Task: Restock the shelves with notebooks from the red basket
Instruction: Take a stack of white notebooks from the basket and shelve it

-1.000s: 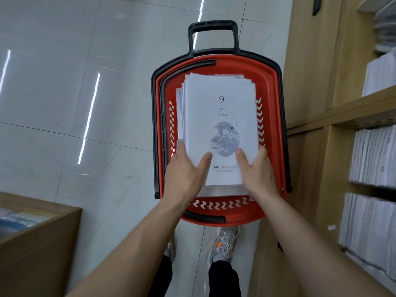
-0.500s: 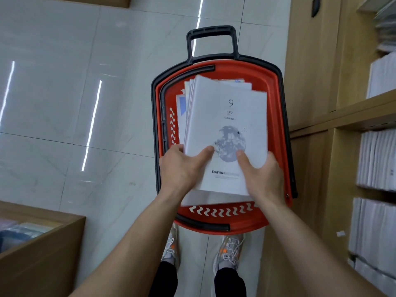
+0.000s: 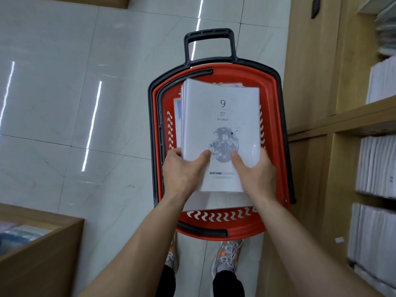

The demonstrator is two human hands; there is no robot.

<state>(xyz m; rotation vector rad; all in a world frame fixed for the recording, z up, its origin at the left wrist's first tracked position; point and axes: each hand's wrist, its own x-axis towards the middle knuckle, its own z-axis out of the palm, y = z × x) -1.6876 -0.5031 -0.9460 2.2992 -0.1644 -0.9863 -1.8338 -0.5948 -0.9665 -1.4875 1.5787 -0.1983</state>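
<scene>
1. Wooden shelves point(image 3: 353, 118) fill the right edge of the frame, lined with rows of white notebooks point(image 3: 377, 166). Your load belongs there, so the next move calls for a turn to the right and a gap to slot into.
2. Your basket point(image 3: 246, 72) sits on the floor at the centre, just above your shoes point(image 3: 229, 254), with more notebooks lying inside.
3. Your stack of notebooks point(image 3: 220, 125) appears raised just clear of the basket. This looks like the lifting-out step.
4. Your left hand point(image 3: 182, 170) clasps the stack's lower left edge, thumb on the cover. Your right hand point(image 3: 259, 174) clasps the lower right the same way. The upper left corners fan slightly, so squeeze evenly.
</scene>
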